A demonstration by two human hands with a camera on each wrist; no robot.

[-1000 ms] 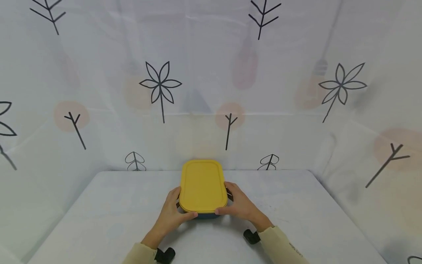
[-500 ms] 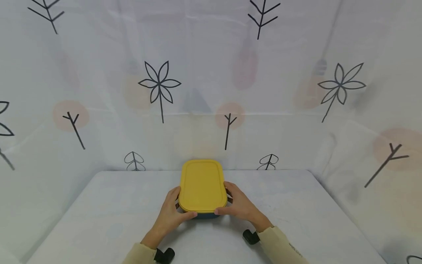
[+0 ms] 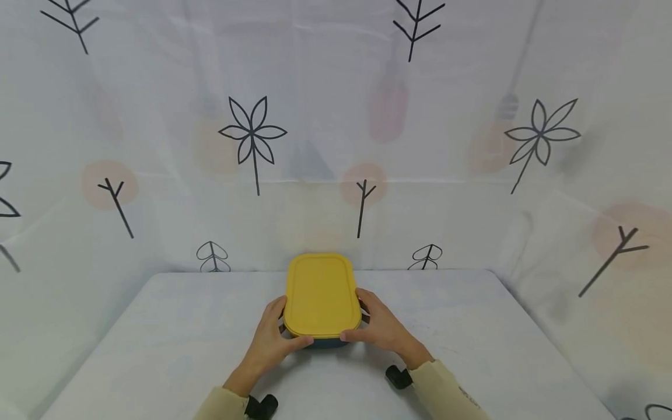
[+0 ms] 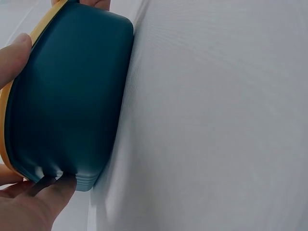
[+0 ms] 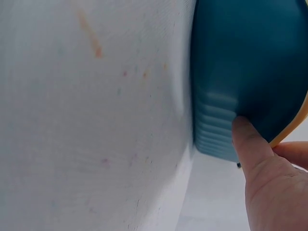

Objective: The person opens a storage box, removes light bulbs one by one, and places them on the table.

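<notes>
A lidded food container stands on the white-covered table, with a yellow lid (image 3: 322, 294) and a dark teal body (image 4: 72, 96). From its left side my left hand (image 3: 270, 338) grips it, the thumb at the near edge and the fingers against the side wall. My right hand (image 3: 383, 328) holds the opposite side in much the same way. In the right wrist view, one finger (image 5: 250, 139) presses near the ridged part of the wall. Small dark pieces show beside the fingers at both sides; what they are I cannot tell. The container's inside is hidden by the lid.
The table (image 3: 184, 338) ends at a white cloth backdrop (image 3: 315, 146) printed with line-drawn plants, close behind the container. Cloth also hangs along both sides. A black device sits on each wrist, beside the pale sleeves (image 3: 448, 391).
Both hands keep their grip and the container stays in place. The whole head view has drifted very slightly.
</notes>
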